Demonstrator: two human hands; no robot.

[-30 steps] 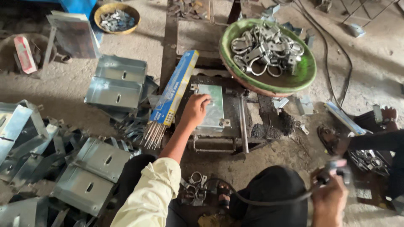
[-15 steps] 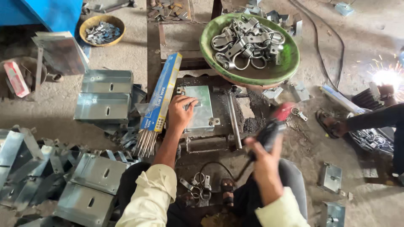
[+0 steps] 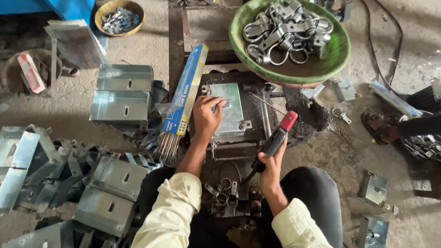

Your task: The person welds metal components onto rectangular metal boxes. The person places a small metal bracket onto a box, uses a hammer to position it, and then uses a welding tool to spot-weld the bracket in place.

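From the head cam, your left hand [image 3: 207, 115] is pressed flat, fingers spread, on the galvanized steel bracket plate [image 3: 227, 110] that sits on the dark work stand [image 3: 250, 138] dead center, so it's a hold-down, not a wrapped grip. Your right hand [image 3: 271, 171] is closed tight around the welding electrode holder [image 3: 277, 138], with its red tip at about 2 o'clock from that hand and a thin rod [image 3: 264, 102] sticking out toward 10 o'clock, over the plate's right edge. My worry is that bare left hand: it's really near where the rod points, so sparks or a hot plate could burn you, and if you ease off the pressure the plate could slide off line. The holder's cable runs back between your knees and might snag on the shackle clamps [image 3: 225, 190] lying there. Around you: a blue box of welding rods [image 3: 186, 94] at 9 o'clock just beside the plate, stacked bracket boxes [image 3: 123, 94] further left, a green bowl of U-clamps [image 3: 289, 39] at 1 o'clock crowding the top of the stand, and a small yellow bowl of fittings [image 3: 119, 16] at 11. Another person's foot in a sandal [image 3: 379, 131] is at 3 o'clock, close to any spatter.
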